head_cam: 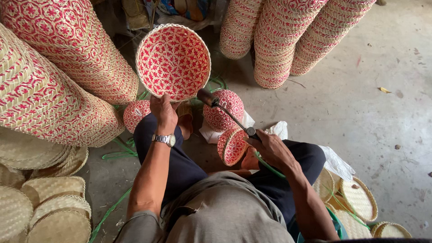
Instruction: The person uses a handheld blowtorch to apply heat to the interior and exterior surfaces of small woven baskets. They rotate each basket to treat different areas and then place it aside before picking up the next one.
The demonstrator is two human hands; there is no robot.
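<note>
Seated person amid stacked baskets, one basket raised at 12 o'clock

The left hand (163, 110) holds a round basket (173, 61) up at 12 o'clock, ahead of the knees; the right hand (269, 146) at 3 o'clock grips a metal tool (225, 111) whose tip lies just beside that basket's rim. Two small baskets (223, 110) sit on the floor (360, 112) between the hands, a third (232, 146) just beside the right hand. Tall basket stacks (58, 67) lean at 10 o'clock, more stacks (288, 36) at 1 o'clock. Flat lids (49, 211) pile at 8 o'clock, others (360, 200) at 4 o'clock.
</note>
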